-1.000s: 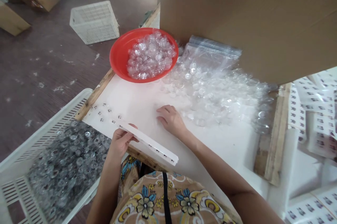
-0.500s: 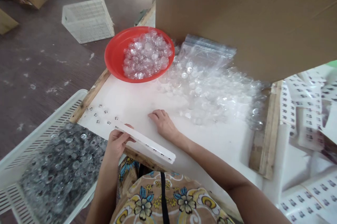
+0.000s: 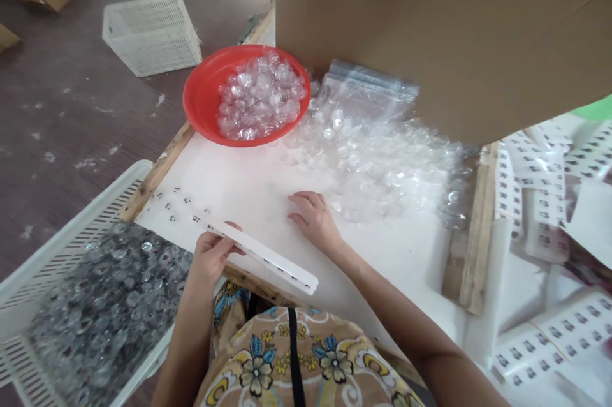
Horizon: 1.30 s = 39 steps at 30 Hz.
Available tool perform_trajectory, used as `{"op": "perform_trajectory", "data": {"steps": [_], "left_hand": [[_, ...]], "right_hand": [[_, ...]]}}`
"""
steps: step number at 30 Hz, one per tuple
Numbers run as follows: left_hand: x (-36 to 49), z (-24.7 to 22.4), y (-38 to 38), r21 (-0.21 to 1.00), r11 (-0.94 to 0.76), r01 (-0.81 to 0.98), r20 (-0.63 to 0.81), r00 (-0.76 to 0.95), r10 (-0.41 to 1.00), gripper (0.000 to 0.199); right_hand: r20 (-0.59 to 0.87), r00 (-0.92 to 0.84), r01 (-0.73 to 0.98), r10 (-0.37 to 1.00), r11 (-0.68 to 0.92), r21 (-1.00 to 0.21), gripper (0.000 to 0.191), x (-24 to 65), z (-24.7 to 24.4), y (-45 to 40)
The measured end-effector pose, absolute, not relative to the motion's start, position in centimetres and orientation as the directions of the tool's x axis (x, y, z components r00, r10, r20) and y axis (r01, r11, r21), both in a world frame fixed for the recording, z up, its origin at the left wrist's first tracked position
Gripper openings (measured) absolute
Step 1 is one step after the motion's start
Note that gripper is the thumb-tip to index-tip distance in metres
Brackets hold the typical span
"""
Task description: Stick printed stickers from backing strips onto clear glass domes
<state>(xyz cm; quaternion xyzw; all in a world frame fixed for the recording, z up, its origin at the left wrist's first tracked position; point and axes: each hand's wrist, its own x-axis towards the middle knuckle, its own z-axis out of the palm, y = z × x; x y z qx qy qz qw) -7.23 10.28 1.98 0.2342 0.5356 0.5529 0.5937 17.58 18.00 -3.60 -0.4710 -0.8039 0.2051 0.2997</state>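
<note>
My left hand (image 3: pixel 210 254) grips a folded white sticker strip (image 3: pixel 272 260) with small dark printed figures along its edge, thumb on top. To its right, my right hand (image 3: pixel 318 222) lies low over the white tabletop (image 3: pixel 253 184), thumb and fingers apart, with nothing visible in it. Just beyond that hand spreads a heap of small clear plastic discs or domes (image 3: pixel 377 164). Several small pieces with dark figures (image 3: pixel 173 206) lie at the table's left edge, beyond my left hand.
A red basin (image 3: pixel 203 94) of clear round pieces stands at the back left. Below left is a white crate (image 3: pixel 29 286) full of printed clear pieces. Plastic bags (image 3: pixel 368 91) lie before a large cardboard box (image 3: pixel 406 30). Sticker sheets (image 3: pixel 554 330) are at right; a wooden rail (image 3: pixel 478 235) borders the table.
My right hand has moved to the right, towards the clear pieces, and its thumb and fingers have spread. My left hand still holds the strip in nearly the same place. The view has shifted slightly.
</note>
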Motion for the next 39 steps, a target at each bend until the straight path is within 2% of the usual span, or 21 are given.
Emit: {"op": "perform_trajectory", "data": {"steps": [9,22,25,30,39], "left_hand": [[-7.8,1.7,9.7,0.862,0.315,-0.398,-0.409,-0.177,0.895,0.029],[-7.7,1.3,10.0,0.862,0.316,-0.396,-0.404,-0.162,0.9,0.029],[-7.5,1.6,10.1,0.866,0.32,-0.384,-0.407,-0.171,0.897,0.031],[-7.5,2.1,9.8,0.878,0.311,-0.363,-0.399,-0.197,0.895,0.03],[-7.5,1.8,10.0,0.86,0.335,-0.384,-0.427,-0.183,0.886,0.031]], "right_hand": [[0.207,-0.338,0.649,0.918,0.387,-0.655,0.026,19.0,-3.9,18.2],[0.229,-0.38,0.633,0.896,0.432,-0.642,0.035,19.6,-2.9,16.1],[0.243,-0.356,0.643,0.902,0.425,-0.636,0.033,18.4,-2.7,17.3],[0.207,-0.446,0.621,0.871,0.468,-0.629,0.025,16.9,-3.3,19.2],[0.255,-0.307,0.615,0.917,0.396,-0.682,0.028,18.2,-3.2,19.4]]}}
